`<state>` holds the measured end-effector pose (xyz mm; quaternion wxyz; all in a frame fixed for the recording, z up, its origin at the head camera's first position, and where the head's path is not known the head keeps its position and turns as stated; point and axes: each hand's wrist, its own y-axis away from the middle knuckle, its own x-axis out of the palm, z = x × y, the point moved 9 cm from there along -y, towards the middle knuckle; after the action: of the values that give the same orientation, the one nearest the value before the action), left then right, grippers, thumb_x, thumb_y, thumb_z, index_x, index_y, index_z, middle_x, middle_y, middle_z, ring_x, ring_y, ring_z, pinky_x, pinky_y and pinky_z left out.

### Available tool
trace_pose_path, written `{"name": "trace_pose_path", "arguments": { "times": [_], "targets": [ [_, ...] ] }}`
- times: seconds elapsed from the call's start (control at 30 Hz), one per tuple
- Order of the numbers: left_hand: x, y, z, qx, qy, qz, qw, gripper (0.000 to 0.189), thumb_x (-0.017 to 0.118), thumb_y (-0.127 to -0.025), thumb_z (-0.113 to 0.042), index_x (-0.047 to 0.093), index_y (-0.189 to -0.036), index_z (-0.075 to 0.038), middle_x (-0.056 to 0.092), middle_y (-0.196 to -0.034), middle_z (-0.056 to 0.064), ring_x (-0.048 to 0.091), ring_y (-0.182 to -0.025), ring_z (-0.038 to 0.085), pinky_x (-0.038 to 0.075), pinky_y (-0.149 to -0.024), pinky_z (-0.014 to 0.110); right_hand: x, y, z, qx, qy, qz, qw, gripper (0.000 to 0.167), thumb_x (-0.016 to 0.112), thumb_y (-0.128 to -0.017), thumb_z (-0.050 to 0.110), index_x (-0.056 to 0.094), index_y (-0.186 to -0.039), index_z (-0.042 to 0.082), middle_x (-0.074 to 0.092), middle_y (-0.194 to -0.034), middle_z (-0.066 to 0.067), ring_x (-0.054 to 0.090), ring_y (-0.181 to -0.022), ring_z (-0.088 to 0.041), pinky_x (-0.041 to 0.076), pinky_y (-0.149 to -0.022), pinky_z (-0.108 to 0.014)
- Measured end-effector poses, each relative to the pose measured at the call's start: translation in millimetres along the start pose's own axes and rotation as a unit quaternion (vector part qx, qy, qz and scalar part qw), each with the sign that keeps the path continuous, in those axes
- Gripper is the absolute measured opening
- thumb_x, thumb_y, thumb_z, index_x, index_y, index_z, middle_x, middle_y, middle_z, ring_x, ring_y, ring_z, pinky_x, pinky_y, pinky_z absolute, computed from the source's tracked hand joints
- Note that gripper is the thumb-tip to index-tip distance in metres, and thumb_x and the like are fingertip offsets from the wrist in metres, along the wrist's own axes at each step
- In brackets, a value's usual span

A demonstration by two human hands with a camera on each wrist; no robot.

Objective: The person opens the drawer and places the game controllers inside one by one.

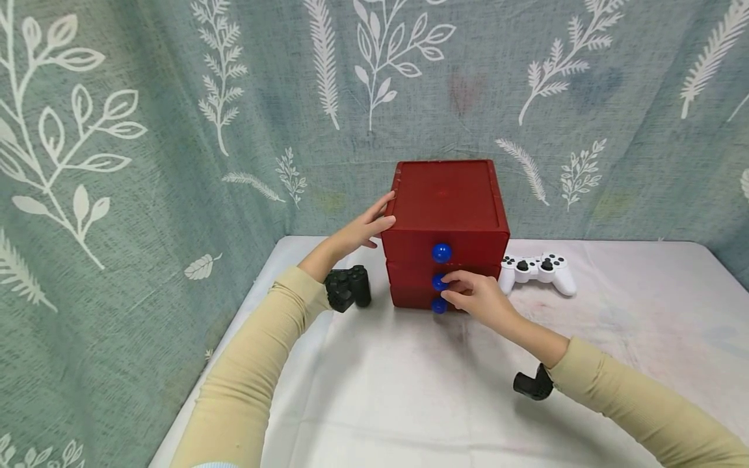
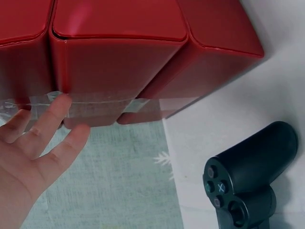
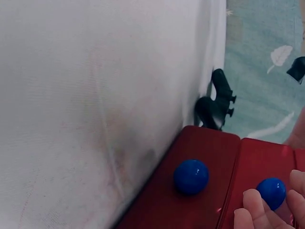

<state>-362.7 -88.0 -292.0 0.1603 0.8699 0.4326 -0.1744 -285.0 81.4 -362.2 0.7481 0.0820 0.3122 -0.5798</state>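
Note:
A red cabinet (image 1: 443,195) of three stacked drawers stands on the white-covered table, a round blue knob on each drawer front. My right hand (image 1: 486,300) pinches the middle knob (image 1: 439,281), with thumb and fingers on either side of it in the right wrist view. Just under those fingers is the bottom knob (image 3: 191,177); the top knob (image 1: 441,253) sits above them. Spread over the cabinet's left side, my left hand (image 1: 364,227) has its fingertips at the upper edge. Clear tape (image 2: 95,106) runs across the drawers near these fingers in the left wrist view.
A black game controller (image 2: 252,167) lies left of the cabinet, partly behind my left wrist in the head view. To the right is a white game controller (image 1: 538,270). A green leaf-patterned curtain (image 1: 421,97) hangs behind and along the left of the table (image 1: 409,403).

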Motion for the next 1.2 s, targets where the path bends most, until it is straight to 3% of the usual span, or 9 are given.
{"name": "trace_pose_path", "arguments": {
  "times": [0.1,0.4,0.9,1.2],
  "targets": [
    [-0.6,-1.2,1.1,0.002,0.001,0.001,1.0000,0.066,0.037,-0.094,-0.036,0.000,-0.148,-0.030,0.007,-0.153,0.011,0.038,-0.123,0.040,0.036,-0.093,0.055,-0.1,-1.8,1.2,-0.003,0.001,-0.001,1.0000,0.025,0.067,-0.083,0.012,0.065,-0.106,0.005,0.070,-0.086,-0.009,0.066,-0.076,-0.019,0.051,-0.062,-0.023],
    [-9.1,-16.6,23.8,0.008,-0.008,-0.013,0.9999,0.061,0.037,-0.093,-0.045,0.004,-0.143,-0.047,0.010,-0.153,0.003,0.041,-0.121,0.036,0.037,-0.092,0.054,3.8,-9.3,-2.4,0.011,-0.007,0.004,0.9999,0.030,0.066,-0.083,0.012,0.064,-0.112,0.003,0.070,-0.085,-0.011,0.067,-0.075,-0.024,0.052,-0.063,-0.026],
    [-8.5,-16.6,26.0,0.012,-0.005,-0.018,0.9998,0.064,0.040,-0.091,-0.050,0.005,-0.144,-0.046,0.009,-0.153,0.005,0.042,-0.121,0.035,0.037,-0.093,0.055,8.5,-13.4,-10.0,0.023,-0.021,0.019,0.9993,0.033,0.066,-0.084,0.012,0.063,-0.115,0.003,0.070,-0.089,-0.015,0.067,-0.071,-0.030,0.053,-0.065,-0.031],
    [-7.2,-16.2,24.9,0.012,-0.008,-0.015,0.9998,0.063,0.039,-0.091,-0.049,0.004,-0.144,-0.046,0.006,-0.153,0.005,0.040,-0.122,0.036,0.037,-0.093,0.054,8.8,-11.8,-8.5,0.032,-0.032,0.033,0.9985,0.032,0.066,-0.083,0.012,0.064,-0.113,0.003,0.069,-0.082,-0.018,0.067,-0.071,-0.030,0.051,-0.061,-0.028]
  ]
}}
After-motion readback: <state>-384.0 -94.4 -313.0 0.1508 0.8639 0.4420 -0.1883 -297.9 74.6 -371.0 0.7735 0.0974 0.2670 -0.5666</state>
